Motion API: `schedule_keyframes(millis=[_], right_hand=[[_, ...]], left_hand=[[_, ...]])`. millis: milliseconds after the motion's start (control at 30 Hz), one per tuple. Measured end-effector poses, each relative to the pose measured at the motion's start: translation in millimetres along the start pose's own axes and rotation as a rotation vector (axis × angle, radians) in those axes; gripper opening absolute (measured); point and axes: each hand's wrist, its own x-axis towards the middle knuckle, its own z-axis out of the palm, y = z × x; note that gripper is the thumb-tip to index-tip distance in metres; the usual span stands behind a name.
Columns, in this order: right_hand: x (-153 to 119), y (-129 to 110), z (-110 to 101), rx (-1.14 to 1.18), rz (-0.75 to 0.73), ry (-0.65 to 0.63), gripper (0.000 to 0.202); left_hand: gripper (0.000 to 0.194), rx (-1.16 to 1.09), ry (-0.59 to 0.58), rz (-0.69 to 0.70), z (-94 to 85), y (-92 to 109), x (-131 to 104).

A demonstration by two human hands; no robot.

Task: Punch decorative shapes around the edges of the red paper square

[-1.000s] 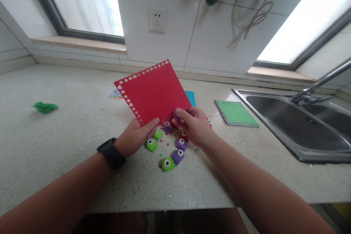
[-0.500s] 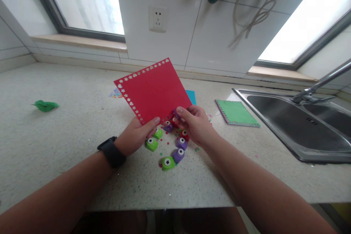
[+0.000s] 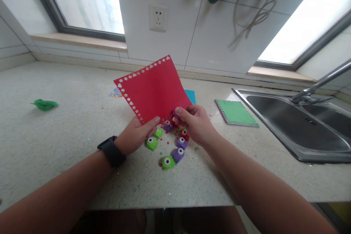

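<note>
A red sheet of paper point(image 3: 153, 89) is held tilted above the counter, with small star and heart cut-outs along its upper and left edges. My left hand point(image 3: 138, 133) pinches its lower left corner, thumb on top. In my right hand point(image 3: 196, 122) is a small purple punch point(image 3: 177, 111), gripped at the sheet's lower edge and mostly hidden by the thumb and fingers. Below the sheet lie several punches, among them a green punch point(image 3: 168, 162), a purple punch point(image 3: 178, 154) and a red punch point(image 3: 184, 135), with tiny paper bits scattered around them.
Green punched sheets point(image 3: 237, 112) lie in a stack left of the steel sink point(image 3: 279, 117). Part of a blue sheet point(image 3: 190, 96) shows behind the red one. A green crumpled piece point(image 3: 45, 105) is at the far left, and colourful bits point(image 3: 115, 93) lie behind my left hand.
The red sheet's upper right corner has risen slightly and the sheet bends a little more near my right hand. Both hands keep their holds.
</note>
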Motion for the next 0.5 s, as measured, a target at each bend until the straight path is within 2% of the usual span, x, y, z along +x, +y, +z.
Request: schedule_keyframes(millis=[233, 500], right_hand=[[0.2, -4.0, 3.0, 0.091, 0.036, 0.049, 0.031], [1.3, -15.4, -10.1, 0.233, -0.028, 0.152, 0.033]], left_hand=[[0.045, 0.019, 0.015, -0.011, -1.2, -2.8, -0.2], [0.048, 0.048, 0.014, 0.009, -7.3, -11.1, 2.8]])
